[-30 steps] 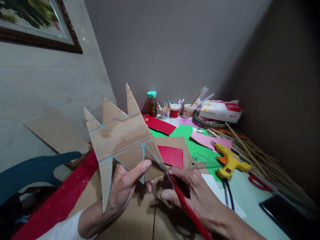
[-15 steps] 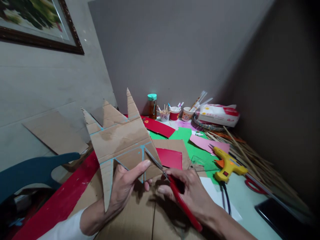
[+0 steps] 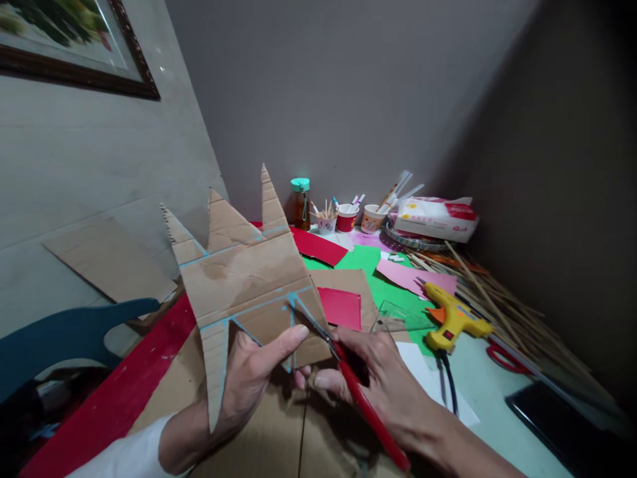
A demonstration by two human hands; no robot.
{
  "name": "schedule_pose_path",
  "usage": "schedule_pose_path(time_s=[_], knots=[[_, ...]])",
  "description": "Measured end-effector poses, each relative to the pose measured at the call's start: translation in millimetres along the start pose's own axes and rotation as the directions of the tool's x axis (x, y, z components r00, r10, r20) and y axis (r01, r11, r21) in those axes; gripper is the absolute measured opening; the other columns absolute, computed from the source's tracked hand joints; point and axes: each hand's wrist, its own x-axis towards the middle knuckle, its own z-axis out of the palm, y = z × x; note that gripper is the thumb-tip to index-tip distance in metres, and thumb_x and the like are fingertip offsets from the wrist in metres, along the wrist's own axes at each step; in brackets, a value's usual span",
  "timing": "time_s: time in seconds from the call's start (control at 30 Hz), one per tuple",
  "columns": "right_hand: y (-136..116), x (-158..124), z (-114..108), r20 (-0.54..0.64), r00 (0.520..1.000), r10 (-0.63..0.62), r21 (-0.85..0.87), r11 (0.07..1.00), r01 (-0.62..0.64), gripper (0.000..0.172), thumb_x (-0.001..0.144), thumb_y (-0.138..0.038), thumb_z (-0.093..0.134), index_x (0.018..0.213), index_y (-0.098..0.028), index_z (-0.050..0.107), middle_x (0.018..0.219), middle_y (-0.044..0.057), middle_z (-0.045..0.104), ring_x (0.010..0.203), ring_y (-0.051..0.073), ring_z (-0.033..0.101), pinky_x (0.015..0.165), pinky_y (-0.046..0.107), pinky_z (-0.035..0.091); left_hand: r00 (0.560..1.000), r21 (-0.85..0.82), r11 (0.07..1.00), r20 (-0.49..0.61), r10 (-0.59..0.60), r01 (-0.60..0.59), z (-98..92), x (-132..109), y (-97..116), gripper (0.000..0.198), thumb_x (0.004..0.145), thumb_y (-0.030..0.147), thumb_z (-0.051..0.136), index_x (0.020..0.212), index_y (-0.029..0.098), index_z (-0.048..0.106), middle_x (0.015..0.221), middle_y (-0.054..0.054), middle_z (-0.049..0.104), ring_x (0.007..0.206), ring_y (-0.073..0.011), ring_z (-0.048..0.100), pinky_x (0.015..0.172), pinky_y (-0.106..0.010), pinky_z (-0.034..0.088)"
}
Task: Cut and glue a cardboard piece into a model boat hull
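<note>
A brown cardboard piece point(image 3: 239, 275) with pointed spikes and blue marker lines is held up in front of me. My left hand point(image 3: 259, 365) grips its lower part, thumb on the front and fingers behind. My right hand point(image 3: 373, 372) is closed round red-handled scissors point(image 3: 355, 392). Their metal blades point up and left, over the lower right part of the cardboard close to a blue line. The rest of the fingers on the scissor handles are partly hidden.
A yellow glue gun point(image 3: 455, 318), a dark phone point(image 3: 552, 425) and wooden sticks point(image 3: 502, 299) lie on the right. Farther back stand a bottle point(image 3: 301, 206), paper cups point(image 3: 347, 218) and a tissue pack point(image 3: 435, 219). Green paper point(image 3: 368, 262) and a blue chair point(image 3: 74, 332) flank the cardboard.
The cardboard has shifted slightly right with my left hand and tilted a little. The scissors have moved slightly right and down with my right hand; the view has shifted a little.
</note>
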Motion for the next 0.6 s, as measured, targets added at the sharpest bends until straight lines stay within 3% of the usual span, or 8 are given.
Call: schedule_pose_path(time_s=[0.17, 0.33, 0.43, 0.5, 0.6], knots=[[10, 7, 5, -0.090, 0.988, -0.126, -0.125, 0.986, 0.114, 0.031, 0.092, -0.045, 0.064, 0.077, -0.022, 0.079, 0.052, -0.005, 0.053, 0.047, 0.008, 0.035, 0.051, 0.023, 0.027, 0.999, 0.003, 0.999, -0.015, -0.040, 0.040, -5.1, 2, -5, 0.020, 0.082, 0.035, 0.075, 0.092, 0.017, 0.073, 0.074, -0.002, 0.070, 0.051, -0.0128, 0.061, 0.039, -0.021, 0.054], [15, 7, 6, -0.087, 0.991, -0.099, -0.139, 0.986, 0.087, 0.031, 0.092, -0.050, 0.063, 0.081, -0.025, 0.079, 0.060, -0.003, 0.062, 0.052, 0.010, 0.045, 0.053, 0.023, 0.029, 0.999, 0.010, 1.000, -0.025, -0.022, 0.022, -2.0, 4, -3, 0.020, 0.083, 0.034, 0.074, 0.085, 0.015, 0.070, 0.074, -0.001, 0.068, 0.051, -0.0120, 0.061, 0.040, -0.021, 0.054], [18, 6, 5, -0.082, 0.992, -0.096, -0.124, 0.989, 0.086, 0.038, 0.090, -0.055, 0.064, 0.076, -0.020, 0.073, 0.061, -0.003, 0.059, 0.055, 0.011, 0.046, 0.055, 0.024, 0.029, 0.997, -0.046, 0.999, -0.070, -0.015, 0.012, 1.3, 5, -1, 0.022, 0.086, 0.036, 0.071, 0.096, 0.017, 0.071, 0.080, -0.002, 0.071, 0.053, -0.0129, 0.061, 0.039, -0.021, 0.054], [20, 5, 5, -0.100, 0.991, -0.084, -0.124, 0.990, 0.072, 0.046, 0.088, -0.060, 0.064, 0.069, -0.018, 0.065, 0.058, -0.004, 0.052, 0.054, 0.010, 0.041, 0.054, 0.025, 0.026, 0.992, -0.036, 0.999, -0.126, 0.020, -0.024, 2.1, 6, 0, 0.030, 0.085, 0.036, 0.071, 0.111, 0.020, 0.069, 0.095, -0.004, 0.073, 0.057, -0.0138, 0.062, 0.037, -0.022, 0.052], [19, 4, 4, -0.105, 0.994, 0.018, -0.145, 0.989, -0.034, 0.053, 0.082, -0.068, 0.064, 0.066, -0.018, 0.057, 0.055, -0.004, 0.045, 0.054, 0.011, 0.037, 0.053, 0.026, 0.023, 0.987, 0.016, 1.000, -0.157, 0.029, -0.027, 0.4, 5, 0, 0.048, 0.083, 0.038, 0.074, 0.128, 0.026, 0.062, 0.114, -0.005, 0.071, 0.067, -0.0180, 0.066, 0.034, -0.023, 0.051]])
